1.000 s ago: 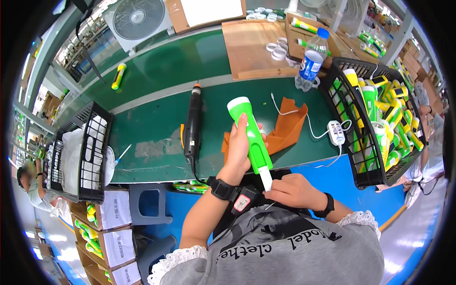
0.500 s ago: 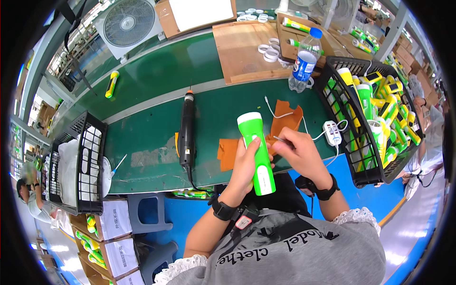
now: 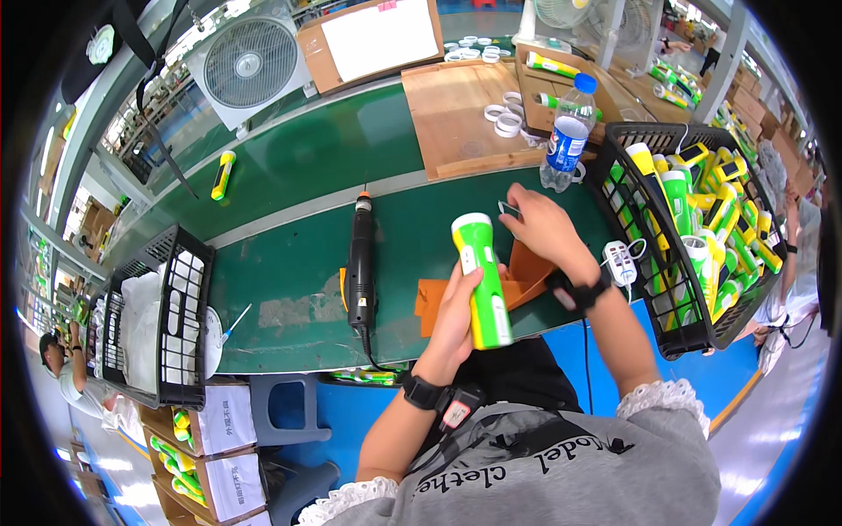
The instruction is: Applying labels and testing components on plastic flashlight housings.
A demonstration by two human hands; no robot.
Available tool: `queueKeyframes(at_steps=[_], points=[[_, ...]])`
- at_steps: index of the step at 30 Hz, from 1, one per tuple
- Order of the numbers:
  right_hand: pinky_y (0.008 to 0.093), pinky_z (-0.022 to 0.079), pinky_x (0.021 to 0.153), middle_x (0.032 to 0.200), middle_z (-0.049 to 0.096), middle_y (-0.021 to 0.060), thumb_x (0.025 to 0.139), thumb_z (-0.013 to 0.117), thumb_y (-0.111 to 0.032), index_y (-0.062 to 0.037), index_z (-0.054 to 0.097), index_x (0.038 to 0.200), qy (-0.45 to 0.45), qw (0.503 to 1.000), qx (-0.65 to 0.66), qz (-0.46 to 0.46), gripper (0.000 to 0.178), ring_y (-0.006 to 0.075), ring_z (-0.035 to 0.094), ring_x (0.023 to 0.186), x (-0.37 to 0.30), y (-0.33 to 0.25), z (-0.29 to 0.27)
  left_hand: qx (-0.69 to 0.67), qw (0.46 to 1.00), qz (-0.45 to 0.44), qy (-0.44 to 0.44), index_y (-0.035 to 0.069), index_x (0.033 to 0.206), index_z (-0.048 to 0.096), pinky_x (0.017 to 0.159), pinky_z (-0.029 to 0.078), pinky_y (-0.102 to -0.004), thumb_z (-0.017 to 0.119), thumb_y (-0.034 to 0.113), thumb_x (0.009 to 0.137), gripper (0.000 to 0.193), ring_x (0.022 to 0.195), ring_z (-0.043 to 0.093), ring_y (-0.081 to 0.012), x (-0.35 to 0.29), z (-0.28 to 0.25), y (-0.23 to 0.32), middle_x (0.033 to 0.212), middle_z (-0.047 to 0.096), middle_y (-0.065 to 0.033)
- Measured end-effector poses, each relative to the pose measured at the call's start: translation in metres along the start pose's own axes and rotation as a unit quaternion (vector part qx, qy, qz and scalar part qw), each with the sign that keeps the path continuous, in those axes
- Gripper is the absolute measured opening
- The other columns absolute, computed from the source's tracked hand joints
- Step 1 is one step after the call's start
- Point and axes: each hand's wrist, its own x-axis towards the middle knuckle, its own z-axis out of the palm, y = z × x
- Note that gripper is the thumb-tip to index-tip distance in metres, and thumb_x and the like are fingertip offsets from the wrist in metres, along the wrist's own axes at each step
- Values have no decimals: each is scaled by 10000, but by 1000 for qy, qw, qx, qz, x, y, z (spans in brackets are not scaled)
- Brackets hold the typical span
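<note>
My left hand is wrapped round a green and yellow flashlight with a white head, held upright over the table's near edge. Its white head points away from me. My right hand is up and to the right of it, thumb and forefinger pinching the end of a thin white cable. Orange cloths lie on the green table beneath and beside my hands. A black electric screwdriver lies left of the flashlight.
At the right stands a black crate full of flashlights, beside a white charging hub. A bottle with a blue cap stands behind my right hand. Another black crate is at the left. Beyond lie a wooden board and a lone flashlight.
My right hand has moved away from the flashlight, up to the white cable's end, and pinches it. The flashlight has turned in my left hand, so its yellow side now shows.
</note>
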Motion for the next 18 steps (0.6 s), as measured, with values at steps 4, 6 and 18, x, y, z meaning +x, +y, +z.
queueKeyframes(at_steps=[4, 6, 18], points=[[449, 444, 661, 858, 590, 146, 784, 534, -151, -71, 454, 965, -139, 985, -101, -8, 214, 345, 567, 832, 29, 29, 30, 46, 996, 34, 70, 224, 1358, 137, 660, 499, -309, 429, 185, 868, 571, 882, 546, -192, 4, 7, 3, 1030, 492, -98], [392, 458, 623, 843, 611, 139, 766, 541, -118, -85, 485, 993, -117, 989, -86, -30, 236, 283, 601, 768, 30, 36, 33, 22, 995, 26, 89, 200, 1374, 109, 649, 501, -300, 477, 175, 866, 627, 845, 558, -179, 0, 6, 6, 1038, 482, -100], [302, 476, 588, 707, 627, 132, 751, 607, -98, -18, 633, 818, -83, 975, 173, -113, 108, 253, 613, 625, 0, -30, -9, 159, 964, 188, 98, 110, 1383, 127, 736, 464, -261, 606, -9, 764, 792, 879, 535, -120, 22, -17, -10, 1041, 522, -91]])
